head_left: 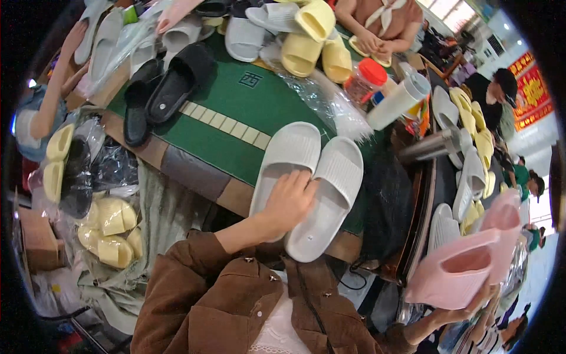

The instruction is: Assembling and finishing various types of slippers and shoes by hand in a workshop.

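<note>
A pair of light grey slide slippers rests over the near edge of the green table, toes pointing away from me. My left hand is closed on their inner sides, its fingertips tucked under the straps where the two meet. Out at the lower right, my right hand grips a pair of pink slippers from below, holding them up off the table. Part of its fingers is hidden behind the pink soles.
Black slippers lie at the table's left, near a row of pale tiles. Yellow slippers pile up at the back, beside a red-lidded jar and white bottle. Bagged yellow slippers sit at left. Other people work around the table.
</note>
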A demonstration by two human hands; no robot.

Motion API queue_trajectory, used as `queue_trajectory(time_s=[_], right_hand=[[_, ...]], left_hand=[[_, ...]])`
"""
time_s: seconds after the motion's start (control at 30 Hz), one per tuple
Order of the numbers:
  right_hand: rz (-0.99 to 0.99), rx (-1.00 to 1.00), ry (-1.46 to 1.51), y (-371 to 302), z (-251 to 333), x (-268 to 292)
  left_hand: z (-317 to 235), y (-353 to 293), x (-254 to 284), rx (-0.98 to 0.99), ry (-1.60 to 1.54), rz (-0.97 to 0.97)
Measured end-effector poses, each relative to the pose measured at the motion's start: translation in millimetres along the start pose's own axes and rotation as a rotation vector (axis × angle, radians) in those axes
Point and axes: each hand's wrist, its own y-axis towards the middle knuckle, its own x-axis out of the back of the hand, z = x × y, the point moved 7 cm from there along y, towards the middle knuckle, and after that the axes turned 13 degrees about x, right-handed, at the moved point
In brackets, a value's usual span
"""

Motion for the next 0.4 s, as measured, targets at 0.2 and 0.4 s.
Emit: queue_trajectory(time_s=[0.2, 0.4], right_hand=[[0.321, -0.269, 0.424, 19.4, 84.3, -102.1], [0.587, -0.307, 0.764, 33.6, 148.3, -179.2]], left_hand=[[82.9, 28.0, 68.7, 0.092, 0.291, -0.221], [195.0, 51.4, 120.3, 0.440, 0.345, -0.227]])
